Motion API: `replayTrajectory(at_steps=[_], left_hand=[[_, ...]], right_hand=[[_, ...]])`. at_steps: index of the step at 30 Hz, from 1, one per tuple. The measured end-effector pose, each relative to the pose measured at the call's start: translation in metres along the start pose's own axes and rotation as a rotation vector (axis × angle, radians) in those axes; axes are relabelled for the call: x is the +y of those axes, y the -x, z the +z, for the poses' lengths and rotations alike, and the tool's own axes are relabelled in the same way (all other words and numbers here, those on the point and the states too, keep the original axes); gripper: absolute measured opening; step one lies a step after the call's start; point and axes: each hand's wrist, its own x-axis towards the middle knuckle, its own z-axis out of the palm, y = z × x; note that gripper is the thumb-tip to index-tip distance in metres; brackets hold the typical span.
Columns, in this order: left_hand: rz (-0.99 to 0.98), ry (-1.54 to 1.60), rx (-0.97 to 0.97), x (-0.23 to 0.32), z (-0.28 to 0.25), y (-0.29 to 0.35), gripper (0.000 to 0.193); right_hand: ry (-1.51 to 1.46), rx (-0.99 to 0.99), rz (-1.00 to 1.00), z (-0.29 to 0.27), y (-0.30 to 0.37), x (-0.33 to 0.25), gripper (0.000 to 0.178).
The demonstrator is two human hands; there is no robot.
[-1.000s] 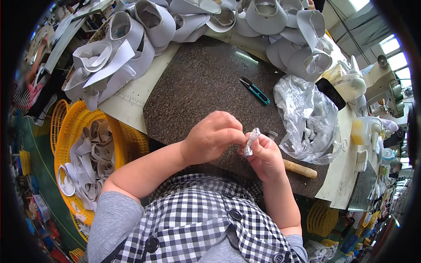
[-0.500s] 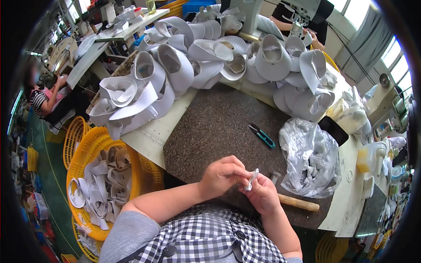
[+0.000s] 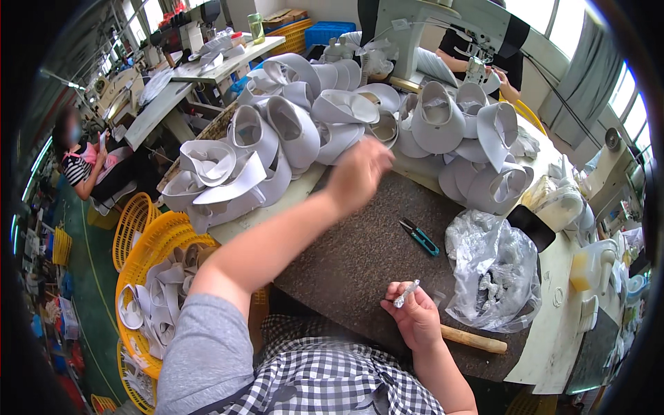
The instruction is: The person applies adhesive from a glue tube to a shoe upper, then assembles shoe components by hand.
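My left hand (image 3: 360,176) is stretched out over the far part of a dark speckled slab (image 3: 346,242), by the near edge of a pile of white curved pieces (image 3: 294,131) that look like shoe uppers. Motion smears its fingers, so I cannot see whether they hold anything. Low over the near right of the slab, my right hand (image 3: 417,319) pinches a small crumpled silvery piece (image 3: 407,294) between thumb and fingers. A wooden handle (image 3: 474,339) lies beside that hand. Thread snips (image 3: 419,237) with a green grip rest farther up the slab.
A clear plastic bag (image 3: 487,242) with silvery bits sits at the slab's right, near a black tray (image 3: 531,228). Yellow baskets (image 3: 162,242) stand at the left, one full of white and beige pieces. A person (image 3: 86,162) sits far left; another's hand works at a sewing machine (image 3: 477,69).
My left hand has left the silvery piece and swung forward to the white pile. My right hand keeps the piece. The whole view has shifted slightly.
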Motion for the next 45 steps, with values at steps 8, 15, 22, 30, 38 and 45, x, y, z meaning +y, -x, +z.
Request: replayTrajectory(at_steps=[8, 15, 22, 30, 38, 45], left_hand=[[-0.083, -0.571, -0.09, -0.101, -0.039, -0.059, 0.021], [0.337, -0.214, -0.528, 0.026, -0.095, 0.005, 0.017], [0.401, -0.218, -0.762, 0.041, -0.108, 0.092, 0.028], [-0.381, -0.27, -0.261, 0.058, -0.073, 0.185, 0.047], [-1.018, 1.021, -0.059, 0.072, -0.068, 0.172, 0.06], [-0.888, 1.272, -0.265, 0.091, -0.073, 0.166, 0.068]], right_hand=[[0.045, -0.043, 0.024, -0.004, 0.007, 0.007, 0.016], [0.17, -0.052, -0.121, 0.004, 0.005, 0.005, 0.023], [0.37, -0.189, -0.177, 0.014, 0.004, 0.01, 0.017], [1.208, -0.024, -0.315, 0.051, -0.001, 0.016, 0.027], [0.938, 0.05, -0.145, 0.036, 0.001, 0.027, 0.032], [0.673, 0.015, -0.275, 0.041, 0.014, 0.023, 0.032]])
